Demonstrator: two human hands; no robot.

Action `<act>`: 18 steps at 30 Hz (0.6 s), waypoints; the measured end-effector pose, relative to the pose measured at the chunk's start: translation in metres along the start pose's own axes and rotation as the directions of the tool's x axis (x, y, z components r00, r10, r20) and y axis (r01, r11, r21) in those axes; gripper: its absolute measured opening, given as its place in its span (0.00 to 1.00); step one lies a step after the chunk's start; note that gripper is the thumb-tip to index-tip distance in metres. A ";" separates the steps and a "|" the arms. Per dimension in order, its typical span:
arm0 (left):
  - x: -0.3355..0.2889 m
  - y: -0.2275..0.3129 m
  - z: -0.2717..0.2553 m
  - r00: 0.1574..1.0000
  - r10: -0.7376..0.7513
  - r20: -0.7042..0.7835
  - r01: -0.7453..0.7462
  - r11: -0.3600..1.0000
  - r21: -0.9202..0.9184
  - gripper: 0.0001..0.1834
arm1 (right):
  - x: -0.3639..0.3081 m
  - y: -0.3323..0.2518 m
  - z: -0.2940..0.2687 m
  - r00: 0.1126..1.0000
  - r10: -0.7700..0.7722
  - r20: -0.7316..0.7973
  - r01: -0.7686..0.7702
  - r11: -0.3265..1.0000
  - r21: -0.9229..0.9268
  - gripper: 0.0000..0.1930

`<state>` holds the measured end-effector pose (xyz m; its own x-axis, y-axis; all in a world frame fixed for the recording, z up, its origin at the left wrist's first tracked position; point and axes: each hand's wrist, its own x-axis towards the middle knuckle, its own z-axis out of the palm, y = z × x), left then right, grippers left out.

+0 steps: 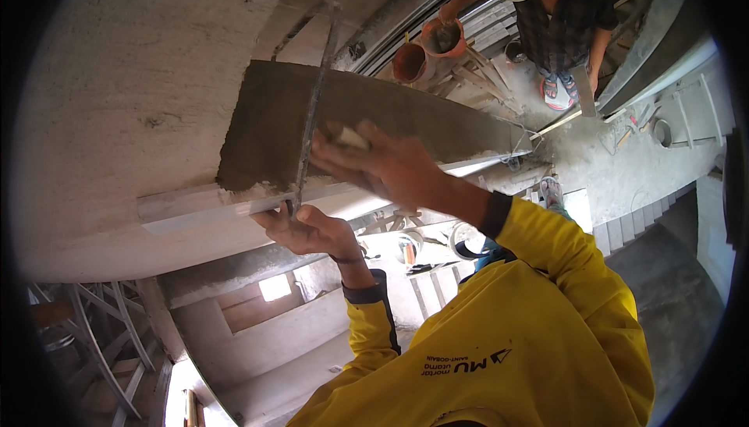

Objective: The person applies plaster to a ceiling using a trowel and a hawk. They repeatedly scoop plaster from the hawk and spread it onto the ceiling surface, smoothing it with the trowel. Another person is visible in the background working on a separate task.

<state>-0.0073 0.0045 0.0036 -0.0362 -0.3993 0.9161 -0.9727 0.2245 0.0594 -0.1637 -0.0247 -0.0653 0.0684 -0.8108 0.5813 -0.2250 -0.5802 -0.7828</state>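
- Left hand (309,232), one: fingers bent and nearly closed, the lower end of a rod pinched between them and the thumb; seemingly held at the end to steady it while leaving its length clear.
- Rod (315,107), long, thin, grey: runs up and away from the left fingers, across the patch; its slant perhaps lets it bear on the surface beyond.
- Right hand (394,166), one, blurred: fingers stretched but drawn in around a block, their tips close to the rod; whether they touch it cannot be told.
- Block (352,139), small, pale: between the right fingers and thumb, over the patch; the flat hold probably allows even pressure. Contact with the patch is hidden.
- Patch (261,119), dark, damp-looking: behind the right fingers and above the left, spreading to both sides of the rod.
- Strip (183,207), pale: along the patch's lower edge, beside the left fingers; likely serves as a straight border.
- Buckets (409,63), two, orange: beyond the right fingers, upper right, apparently within a co-worker's (554,29) reach; that person's hand (450,12) is at the farther rim.
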 end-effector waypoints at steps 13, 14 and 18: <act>-0.002 -0.001 -0.002 0.999 0.042 0.015 -0.043 0.999 0.033 0.31 | 0.036 0.046 0.020 0.979 -0.090 -0.183 0.032 0.953 -0.301 0.34; -0.001 0.003 -0.002 1.000 0.018 0.024 -0.017 1.000 -0.016 0.31 | 0.031 0.052 0.020 0.986 0.089 -0.141 -0.113 0.978 -0.175 0.33; -0.003 0.000 0.002 0.999 0.044 0.026 -0.044 0.999 -0.026 0.31 | 0.001 0.071 0.024 0.951 0.305 0.039 -0.303 0.951 -0.056 0.31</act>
<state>-0.0076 0.0041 0.0003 -0.0854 -0.4120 0.9072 -0.9640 0.2644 0.0294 -0.1564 -0.0686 -0.1253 0.0343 -0.9516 0.3054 -0.2888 -0.3019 -0.9085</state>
